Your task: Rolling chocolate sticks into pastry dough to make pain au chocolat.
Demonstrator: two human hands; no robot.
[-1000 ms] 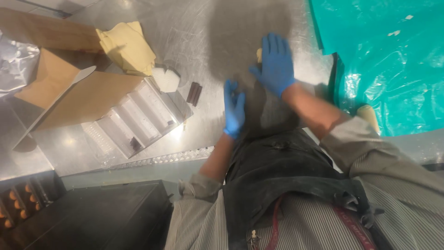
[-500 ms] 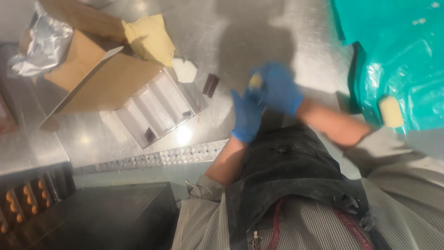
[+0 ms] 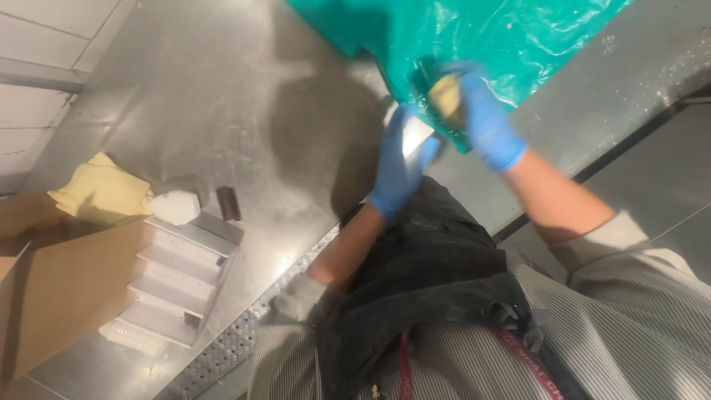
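Both gloved hands, left (image 3: 400,167) open, right (image 3: 481,122) gripping a dough lump (image 3: 446,100), hover over the steel table (image 3: 222,96).

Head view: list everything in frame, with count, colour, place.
Metal table: 1, grey steel, fills most of frame
Plastic sheet: 1, teal green, top centre on table
Dough piece: 1, pale tan, in right hand at sheet's edge
Cloth: 1, yellow, left on table
Cardboard box: 1, brown, lower left
White ribbed tray: 1, beside box
White lump: 1, beside cloth
Dark bar: 1, brown, right of lump
Apron: 1, dark, bottom centre
Left hand: blue glove
Right hand: blue glove, holding dough
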